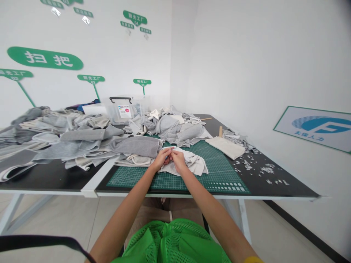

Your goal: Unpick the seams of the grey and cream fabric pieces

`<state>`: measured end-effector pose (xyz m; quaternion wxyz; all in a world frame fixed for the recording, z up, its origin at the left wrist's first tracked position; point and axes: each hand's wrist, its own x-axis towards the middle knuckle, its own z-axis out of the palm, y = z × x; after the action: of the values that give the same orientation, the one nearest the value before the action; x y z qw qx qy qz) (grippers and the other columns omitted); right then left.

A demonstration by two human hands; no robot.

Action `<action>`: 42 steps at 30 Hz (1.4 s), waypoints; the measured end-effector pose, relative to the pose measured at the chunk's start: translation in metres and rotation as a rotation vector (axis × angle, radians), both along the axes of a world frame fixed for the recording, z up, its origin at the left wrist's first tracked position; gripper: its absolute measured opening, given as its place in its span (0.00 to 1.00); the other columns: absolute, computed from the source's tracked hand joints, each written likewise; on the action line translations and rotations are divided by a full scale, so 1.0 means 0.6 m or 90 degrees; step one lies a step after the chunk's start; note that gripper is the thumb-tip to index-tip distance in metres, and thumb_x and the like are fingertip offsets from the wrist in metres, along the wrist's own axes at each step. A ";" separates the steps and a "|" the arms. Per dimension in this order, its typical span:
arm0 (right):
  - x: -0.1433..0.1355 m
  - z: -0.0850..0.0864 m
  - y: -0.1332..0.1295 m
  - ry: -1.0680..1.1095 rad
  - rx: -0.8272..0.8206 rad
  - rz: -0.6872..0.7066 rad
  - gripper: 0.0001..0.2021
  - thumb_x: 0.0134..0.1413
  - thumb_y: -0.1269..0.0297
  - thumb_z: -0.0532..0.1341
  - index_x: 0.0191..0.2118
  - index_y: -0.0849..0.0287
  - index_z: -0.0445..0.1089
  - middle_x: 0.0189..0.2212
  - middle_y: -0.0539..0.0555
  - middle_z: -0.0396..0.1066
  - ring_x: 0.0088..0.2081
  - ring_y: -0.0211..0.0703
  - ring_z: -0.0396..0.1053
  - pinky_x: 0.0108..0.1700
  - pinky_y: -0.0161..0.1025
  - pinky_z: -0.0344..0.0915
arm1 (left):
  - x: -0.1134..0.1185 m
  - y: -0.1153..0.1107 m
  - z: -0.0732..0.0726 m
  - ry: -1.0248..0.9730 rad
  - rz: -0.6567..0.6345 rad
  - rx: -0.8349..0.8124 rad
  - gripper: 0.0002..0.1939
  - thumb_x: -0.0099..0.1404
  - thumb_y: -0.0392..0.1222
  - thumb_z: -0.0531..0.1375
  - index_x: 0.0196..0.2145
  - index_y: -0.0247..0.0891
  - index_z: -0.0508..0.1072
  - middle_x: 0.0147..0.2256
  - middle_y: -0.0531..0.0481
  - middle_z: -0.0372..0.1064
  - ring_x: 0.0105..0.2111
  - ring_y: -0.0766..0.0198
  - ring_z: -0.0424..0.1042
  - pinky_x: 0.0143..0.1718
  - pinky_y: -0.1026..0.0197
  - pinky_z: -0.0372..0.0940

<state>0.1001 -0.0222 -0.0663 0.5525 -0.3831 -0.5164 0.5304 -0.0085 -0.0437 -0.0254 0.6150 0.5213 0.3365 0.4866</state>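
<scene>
My left hand [161,159] and my right hand [177,160] meet over the green cutting mat [128,178]. Both have their fingers pinched together at the edge of a crumpled cream cloth [199,165], which spreads out to the right beneath them. A small bluish spot shows between the fingers, too small to make out. Just left of my hands lies a folded grey cloth [137,145], on top of other cream and grey pieces.
Heaped grey and cream fabric [79,146] covers the left side. A clear plastic box [116,111] stands behind. At right are a cream cloth [229,147], a wooden handle [221,131], a pile of grey strips [237,138] and small scraps [268,170].
</scene>
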 end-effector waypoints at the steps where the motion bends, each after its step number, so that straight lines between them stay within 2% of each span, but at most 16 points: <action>1: 0.000 0.000 0.000 -0.001 0.000 0.000 0.15 0.61 0.59 0.58 0.50 0.61 0.66 0.48 0.56 0.68 0.44 0.44 0.70 0.45 0.46 0.70 | 0.000 0.000 0.000 0.000 0.001 0.000 0.12 0.69 0.45 0.56 0.42 0.32 0.69 0.26 0.56 0.65 0.16 0.76 0.59 0.16 0.71 0.57; 7: 0.000 -0.002 0.003 -0.008 -0.005 0.002 0.15 0.61 0.59 0.58 0.50 0.61 0.66 0.47 0.56 0.68 0.43 0.44 0.70 0.44 0.45 0.70 | 0.000 0.001 -0.001 -0.002 0.008 0.002 0.14 0.69 0.47 0.56 0.42 0.32 0.69 0.26 0.56 0.65 0.16 0.75 0.59 0.16 0.71 0.57; 16: 0.000 -0.003 0.004 -0.015 -0.010 0.005 0.15 0.61 0.59 0.58 0.50 0.60 0.66 0.47 0.56 0.68 0.44 0.44 0.70 0.44 0.46 0.70 | -0.001 0.005 -0.006 0.003 0.004 0.009 0.14 0.69 0.47 0.56 0.43 0.32 0.69 0.24 0.57 0.63 0.14 0.77 0.55 0.13 0.72 0.51; 30: 0.000 -0.004 0.004 -0.018 0.004 -0.006 0.15 0.61 0.59 0.58 0.50 0.60 0.66 0.48 0.56 0.68 0.44 0.44 0.70 0.45 0.46 0.69 | -0.001 0.007 -0.008 0.001 0.001 0.007 0.12 0.70 0.45 0.56 0.41 0.32 0.69 0.26 0.56 0.65 0.17 0.75 0.61 0.16 0.71 0.59; 42: 0.000 -0.003 0.005 -0.017 0.003 -0.009 0.15 0.61 0.59 0.58 0.51 0.61 0.66 0.48 0.56 0.67 0.45 0.45 0.69 0.45 0.47 0.69 | -0.002 0.010 -0.012 -0.007 -0.002 0.004 0.12 0.69 0.44 0.56 0.42 0.32 0.69 0.24 0.57 0.64 0.14 0.77 0.56 0.13 0.72 0.54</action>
<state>0.1000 -0.0190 -0.0682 0.5501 -0.3921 -0.5224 0.5203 -0.0099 -0.0379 -0.0325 0.6157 0.5213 0.3309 0.4896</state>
